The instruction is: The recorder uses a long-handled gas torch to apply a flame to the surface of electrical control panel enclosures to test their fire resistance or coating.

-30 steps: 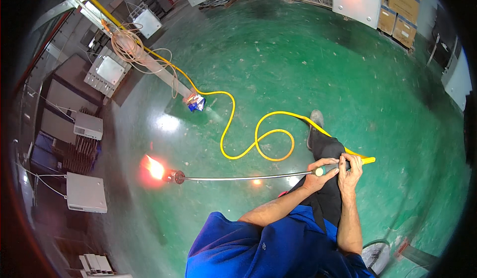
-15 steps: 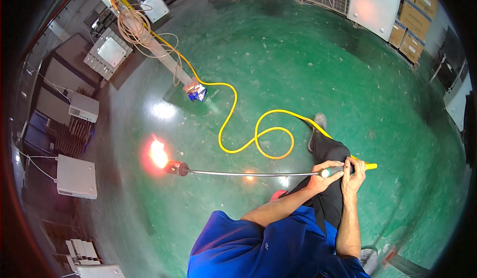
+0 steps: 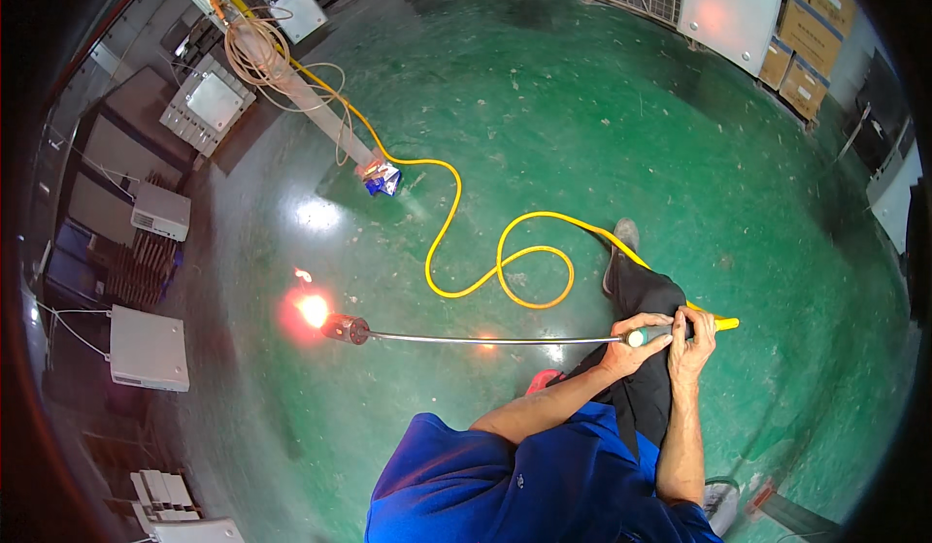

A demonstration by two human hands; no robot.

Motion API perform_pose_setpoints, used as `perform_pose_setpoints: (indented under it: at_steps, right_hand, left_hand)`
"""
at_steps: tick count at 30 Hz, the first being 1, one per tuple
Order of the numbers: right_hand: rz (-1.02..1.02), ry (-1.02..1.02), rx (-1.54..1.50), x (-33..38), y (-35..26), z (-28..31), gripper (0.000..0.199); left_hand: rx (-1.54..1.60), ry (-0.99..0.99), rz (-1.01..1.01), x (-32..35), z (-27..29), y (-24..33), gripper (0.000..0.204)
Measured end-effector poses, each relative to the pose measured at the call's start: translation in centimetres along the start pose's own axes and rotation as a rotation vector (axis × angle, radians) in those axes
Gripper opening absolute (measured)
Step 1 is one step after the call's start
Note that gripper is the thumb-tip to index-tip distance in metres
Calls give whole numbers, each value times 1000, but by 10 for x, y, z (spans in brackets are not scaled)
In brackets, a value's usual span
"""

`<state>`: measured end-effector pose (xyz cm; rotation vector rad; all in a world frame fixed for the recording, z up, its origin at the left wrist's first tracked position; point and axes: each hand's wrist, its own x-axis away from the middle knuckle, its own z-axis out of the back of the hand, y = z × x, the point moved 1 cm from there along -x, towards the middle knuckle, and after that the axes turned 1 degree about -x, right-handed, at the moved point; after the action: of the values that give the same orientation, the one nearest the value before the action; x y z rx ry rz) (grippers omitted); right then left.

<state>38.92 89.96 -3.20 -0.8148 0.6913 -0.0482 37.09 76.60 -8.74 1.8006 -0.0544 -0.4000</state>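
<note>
A long gas torch (image 3: 495,340) lies crosswise before me, its thin metal tube running left from my hands. At its far left end, a flame (image 3: 312,309) burns at the mouth of the cylindrical burner head (image 3: 346,329). My left hand (image 3: 623,349) is closed round the torch by its round green-rimmed valve knob (image 3: 636,337). Just to the right, my right hand (image 3: 691,351) pinches the dark handle, its fingertips partly hiding it. From the handle's right end a yellow hose (image 3: 726,324) emerges, passing behind my raised knee.
The yellow hose (image 3: 445,242) loops across the green floor (image 3: 544,135) to a post (image 3: 330,121) hung with coiled cable. White metal boxes (image 3: 149,348) line the left side. A white panel (image 3: 730,9) and cardboard boxes (image 3: 814,38) stand at the far right.
The flame has changed shape, now a rounder glow with a small detached lick above it. Both hands keep their hold on the torch, hardly moved.
</note>
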Motion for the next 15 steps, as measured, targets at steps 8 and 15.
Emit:
perform_pose_setpoints:
  at_steps: [8, 15]
  right_hand:
    - [-16, 2, -1, 0, 0, 2, 9]
    - [-16, 14, -29, -1, -1, 2, 9]
  left_hand:
    - [14, -9, 4, -1, 0, 8, 27]
    - [46, -6, -1, 0, -1, 0, 26]
